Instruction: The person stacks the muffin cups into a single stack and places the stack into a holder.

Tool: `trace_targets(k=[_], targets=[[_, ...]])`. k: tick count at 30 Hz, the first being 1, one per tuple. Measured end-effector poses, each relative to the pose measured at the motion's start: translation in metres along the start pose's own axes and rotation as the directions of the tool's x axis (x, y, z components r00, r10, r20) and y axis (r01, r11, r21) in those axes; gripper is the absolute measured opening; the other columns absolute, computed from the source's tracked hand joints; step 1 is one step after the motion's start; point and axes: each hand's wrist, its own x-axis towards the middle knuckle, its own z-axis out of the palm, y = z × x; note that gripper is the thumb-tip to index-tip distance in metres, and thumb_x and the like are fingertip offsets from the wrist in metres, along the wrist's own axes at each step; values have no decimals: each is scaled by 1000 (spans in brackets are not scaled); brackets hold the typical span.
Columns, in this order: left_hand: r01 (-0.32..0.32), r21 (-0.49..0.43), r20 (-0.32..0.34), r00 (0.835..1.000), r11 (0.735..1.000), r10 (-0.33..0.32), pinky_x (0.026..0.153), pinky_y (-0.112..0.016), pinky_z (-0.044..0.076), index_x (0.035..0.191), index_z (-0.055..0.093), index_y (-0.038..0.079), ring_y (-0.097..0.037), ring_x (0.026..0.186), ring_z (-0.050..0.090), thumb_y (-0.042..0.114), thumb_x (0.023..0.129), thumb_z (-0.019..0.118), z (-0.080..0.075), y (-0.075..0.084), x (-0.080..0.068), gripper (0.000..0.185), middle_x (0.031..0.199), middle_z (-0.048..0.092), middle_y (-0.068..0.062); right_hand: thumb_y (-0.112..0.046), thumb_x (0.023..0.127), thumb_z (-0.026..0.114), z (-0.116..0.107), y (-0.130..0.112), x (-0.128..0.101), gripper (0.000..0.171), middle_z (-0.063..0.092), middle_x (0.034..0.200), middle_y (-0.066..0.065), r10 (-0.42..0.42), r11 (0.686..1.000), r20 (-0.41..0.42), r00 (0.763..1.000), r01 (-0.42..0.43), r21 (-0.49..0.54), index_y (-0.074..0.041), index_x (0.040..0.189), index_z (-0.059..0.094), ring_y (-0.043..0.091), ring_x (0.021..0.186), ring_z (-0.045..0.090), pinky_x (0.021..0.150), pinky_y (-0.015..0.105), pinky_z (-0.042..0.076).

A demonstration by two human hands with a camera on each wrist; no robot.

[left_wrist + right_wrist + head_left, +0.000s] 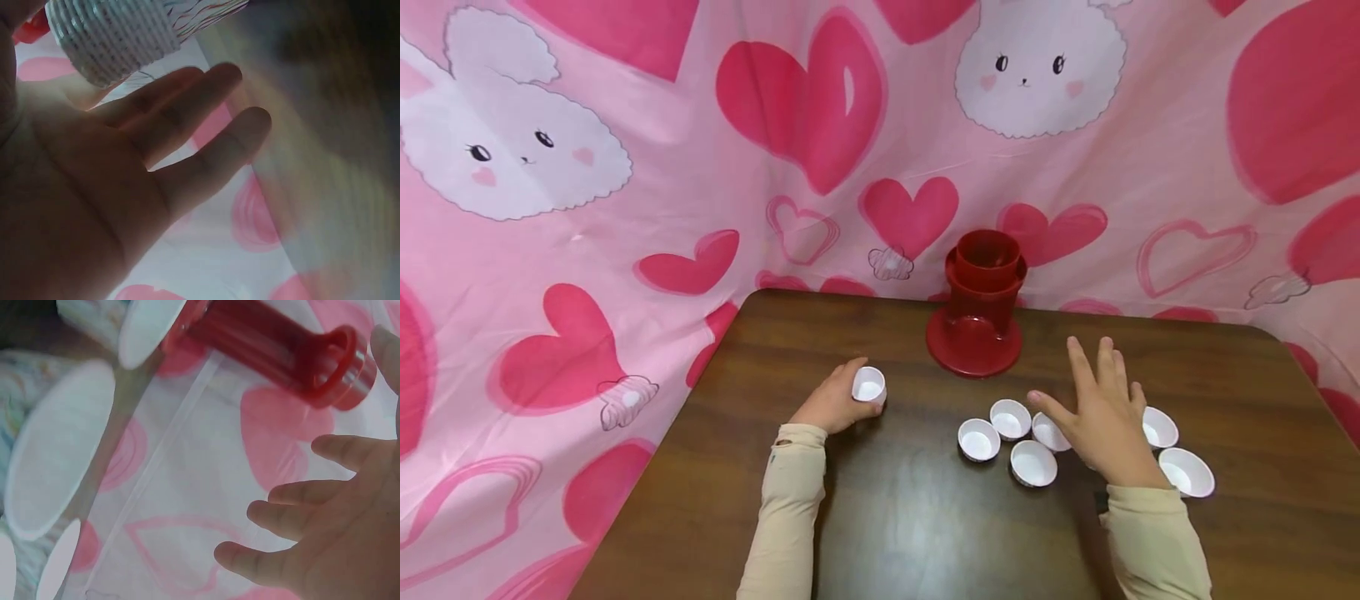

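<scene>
At the left, my left hand (835, 404) rests on the brown table (925, 533) with its thumb and forefinger pinching one small white paper cup (869, 386). The left wrist view shows my other fingers (206, 131) lying straight and loose, with the cup's ribbed, patterned wall at the top of the picture. The cup is tipped, its white mouth facing up and toward me, its short axis leaning rather than standing upright.

Past it, in the middle and at the back edge of the table, stands the red holder (981, 304), upright on its round foot, its long axis vertical and its open mouth pointing up. I see no cup in its mouth.

To the right, my right hand (1101, 417) hovers flat and open, fingers spread, holding nothing, over a cluster of loose cups (1007, 437) that sit mouths up on the table; a few lie left of the hand, two more (1172, 450) right of it, one partly under it.

I judge the work barely begun: one cup is lifted out, and the rest lie scattered on the table.
</scene>
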Motion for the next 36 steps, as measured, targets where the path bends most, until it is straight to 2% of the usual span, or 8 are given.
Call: trace_targets(k=[7,15,20,29,31,33,34,36], targets=[[5,-14,-23,1000,1000,-5,99,-52,45,148,42,5,-37,113,59,22,82,86,1,-4,3,80,133,58,-20,-50,96,64,-16,15,-3,91,2,159,38,18,999,-22,1000,-18,35,-2,159,18,55,146,0,102,80,-1],[-35,-84,-47,998,996,32,92,-49,48,142,47,8,-31,102,62,20,81,87,6,-12,6,74,120,64,-16,-36,102,60,-41,46,-14,75,13,157,38,26,993,-19,999,-24,114,2,157,26,64,139,13,101,80,10],[-58,-118,-74,996,991,49,90,-48,49,136,49,10,-29,99,62,21,80,88,10,-20,6,69,116,65,-12,-32,103,58,-52,73,-29,69,18,153,42,53,997,-27,998,-51,64,6,153,30,66,136,15,102,78,11],[-52,-128,-70,997,990,43,90,-48,49,132,51,13,-28,99,62,24,80,88,11,-22,4,65,114,64,-9,-31,101,60,-66,131,-70,74,14,149,47,131,991,-33,991,-131,6,8,153,25,65,138,9,99,81,6],[-50,-129,-74,996,990,40,90,-48,49,131,51,14,-28,99,62,24,80,88,11,-23,4,64,114,64,-9,-30,101,61,-68,143,-77,74,17,146,49,139,990,-7,990,-139,11,12,151,25,67,136,10,99,81,7],[-45,-132,-75,997,990,36,91,-48,49,131,51,14,-28,99,62,25,80,88,11,-24,4,64,114,65,-9,-30,101,61,-68,153,-82,75,21,141,52,162,986,53,985,-163,25,16,148,24,71,130,16,98,80,14],[-45,-134,-72,997,990,36,90,-48,49,131,51,13,-28,99,62,25,79,88,11,-25,4,64,114,64,-9,-31,102,61,-67,157,-84,77,23,138,54,188,981,103,977,-191,27,18,146,23,73,127,19,98,79,20],[-45,-140,-66,997,989,36,91,-49,49,131,51,13,-29,99,61,24,79,89,10,-25,4,65,115,64,-10,-36,102,60,-66,167,-86,82,25,134,55,247,967,217,944,-256,14,20,145,19,75,118,28,90,76,34]])
